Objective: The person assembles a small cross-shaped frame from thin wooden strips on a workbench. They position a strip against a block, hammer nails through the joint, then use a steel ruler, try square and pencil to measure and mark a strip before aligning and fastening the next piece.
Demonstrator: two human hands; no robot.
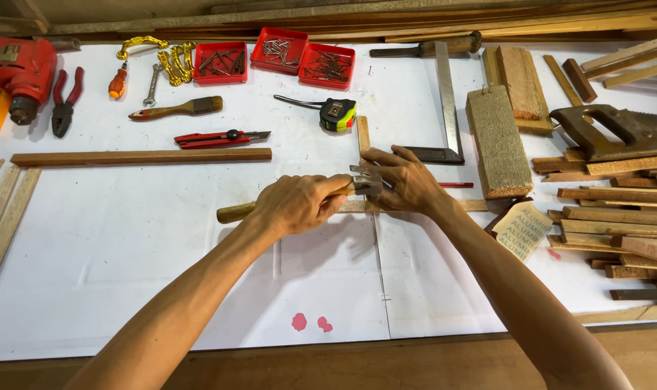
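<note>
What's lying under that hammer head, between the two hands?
Under the hammer head two thin wooden strips cross on the white-covered table. The left hand grips the handle; the right hand covers the joint, so any nail is hidden.

Wooden-handled hammer (299, 201) – level, head over crossed strips (363, 137).

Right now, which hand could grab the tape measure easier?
Probably the right hand. It rests on the crossed wood strips, just below the tape measure, with fingers only steadying. The left hand is wrapped around the hammer handle.
</note>
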